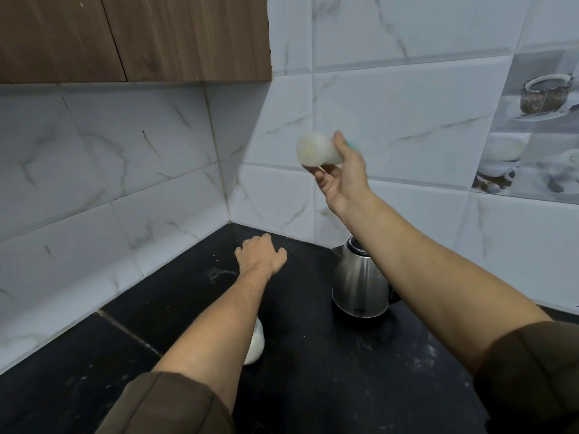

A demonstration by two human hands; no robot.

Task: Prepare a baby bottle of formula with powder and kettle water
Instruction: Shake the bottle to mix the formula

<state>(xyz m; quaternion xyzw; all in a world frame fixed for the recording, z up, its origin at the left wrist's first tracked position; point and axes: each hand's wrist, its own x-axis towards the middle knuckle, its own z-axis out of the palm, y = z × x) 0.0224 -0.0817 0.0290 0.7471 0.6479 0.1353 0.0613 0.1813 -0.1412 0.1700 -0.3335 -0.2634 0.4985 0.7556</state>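
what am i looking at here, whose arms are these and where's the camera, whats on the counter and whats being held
There is no machine here: the arms belong to a person, and the one picture comes from a wide-angle camera worn on their head, looking forward and down. That is why the walls look bent. The right hand is raised in front of the tiled wall, holding a milky white bottle tipped on its side; it looks blurred, so it is probably moving. The left hand reaches out over the black counter, holding nothing. On the counter stand a steel kettle and something white, mostly hidden behind the left forearm.
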